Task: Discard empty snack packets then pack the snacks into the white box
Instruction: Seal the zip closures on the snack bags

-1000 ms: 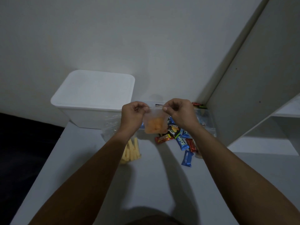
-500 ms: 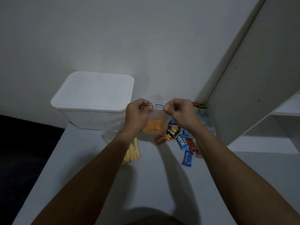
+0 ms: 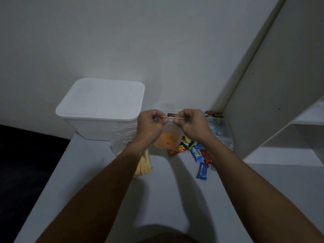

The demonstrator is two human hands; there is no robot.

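Observation:
Both hands hold a small clear zip bag of orange snacks (image 3: 167,140) up above the table. My left hand (image 3: 149,126) pinches the left end of its top strip, my right hand (image 3: 190,124) pinches the right end. The white box (image 3: 101,109) stands at the back left with its lid on. Under my left forearm lies a clear bag of yellow sticks (image 3: 143,165). Several small wrapped snacks in blue, red and black (image 3: 196,151) lie scattered under my right wrist.
The grey table (image 3: 98,181) ends at a dark drop on the left. A white shelf unit (image 3: 289,95) walls off the right side. More clear plastic packets (image 3: 220,132) sit in the back right corner against it.
Both hands shifted slightly along the bag's top strip, and the bag tilted a little; the hands stay close together above the snack pile.

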